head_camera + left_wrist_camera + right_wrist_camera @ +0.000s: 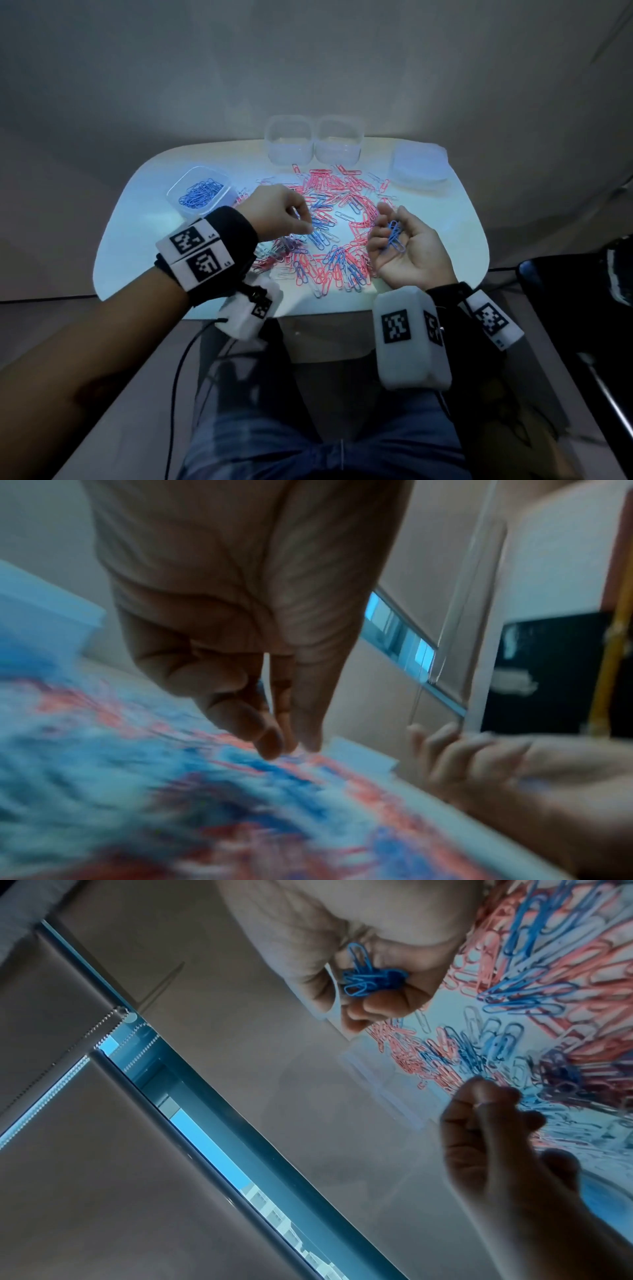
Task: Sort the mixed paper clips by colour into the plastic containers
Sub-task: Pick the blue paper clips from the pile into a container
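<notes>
**A:** Start with the big things. What's laid out?

**B:** A white table [130,219], lit from above. The mixed pile of paper clips [329,236], pink, blue and some white, is spread across its middle. At the far edge stand two clear containers [289,144], seemingly empty. A stack of lids [419,164] sits far right. On the left is a container of blue clips [200,192], already well filled.

**A:** And the hands?

**B:** The right hand [407,246] rests palm up at the right of the pile, fingers loosely curled, cupping a small bunch of blue clips [394,236]. The left hand [277,216] is down over the left part of the pile, thumb and fingertips [270,739] drawn together almost to touching. The left wrist view is blurred, so I cannot tell whether a clip is pinched between them.

**A:** So which step is this?

**B:** I'd judge blue is being picked out: one hand picks, the other hoards. Pink and white look untouched.

**A:** What does the next move call for?

**B:** Probably lifting one blue clip free without dragging tangled pink ones along, adding it to the cupped bunch, and emptying that bunch into the left container.
</notes>
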The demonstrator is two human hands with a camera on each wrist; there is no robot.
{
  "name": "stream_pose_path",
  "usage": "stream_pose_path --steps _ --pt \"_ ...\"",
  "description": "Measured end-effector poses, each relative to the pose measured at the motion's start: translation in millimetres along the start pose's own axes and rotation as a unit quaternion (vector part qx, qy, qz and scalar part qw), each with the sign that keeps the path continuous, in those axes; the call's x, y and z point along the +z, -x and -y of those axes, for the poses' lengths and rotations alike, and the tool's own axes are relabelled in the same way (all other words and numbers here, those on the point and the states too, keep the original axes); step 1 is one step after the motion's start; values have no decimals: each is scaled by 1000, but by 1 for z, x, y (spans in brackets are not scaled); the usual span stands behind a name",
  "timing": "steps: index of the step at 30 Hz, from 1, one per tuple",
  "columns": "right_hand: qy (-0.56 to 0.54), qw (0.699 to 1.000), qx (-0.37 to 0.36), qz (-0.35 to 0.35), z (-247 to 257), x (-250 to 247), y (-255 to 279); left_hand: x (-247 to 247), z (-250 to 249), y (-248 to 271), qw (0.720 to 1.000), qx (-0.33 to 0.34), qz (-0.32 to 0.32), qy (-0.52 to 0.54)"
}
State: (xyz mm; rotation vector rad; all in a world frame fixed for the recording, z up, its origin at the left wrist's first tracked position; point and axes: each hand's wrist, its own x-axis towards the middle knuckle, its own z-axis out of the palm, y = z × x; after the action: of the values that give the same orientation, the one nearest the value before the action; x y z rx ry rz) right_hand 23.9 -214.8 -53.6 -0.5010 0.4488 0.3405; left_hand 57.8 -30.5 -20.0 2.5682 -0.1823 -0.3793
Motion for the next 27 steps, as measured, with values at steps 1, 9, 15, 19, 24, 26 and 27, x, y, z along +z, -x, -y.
stream_pose_path --steps 1,9,15,19,24,26,27 --pt "-10 1000 -5 -5 3 -3 0 -2 5 -2 999 -11 0 -36" --pt "-42 998 -36 -6 12 -5 1 -4 -7 -20 972 113 83 -190" --pt "-35 998 -41 -13 14 -9 3 -5 -16 -34 961 87 86 -248" --pt "-32 998 -42 -20 15 -11 3 -7 -15 -37 958 83 84 -261" --pt "-20 999 -35 -22 14 -10 3 1 -16 -35 959 99 53 -261" --pt "-17 999 -35 -24 14 -9 4 2 -17 -33 955 103 59 -273" --pt "-16 999 -36 -26 14 -9 4 2 -17 -33 952 104 66 -280"
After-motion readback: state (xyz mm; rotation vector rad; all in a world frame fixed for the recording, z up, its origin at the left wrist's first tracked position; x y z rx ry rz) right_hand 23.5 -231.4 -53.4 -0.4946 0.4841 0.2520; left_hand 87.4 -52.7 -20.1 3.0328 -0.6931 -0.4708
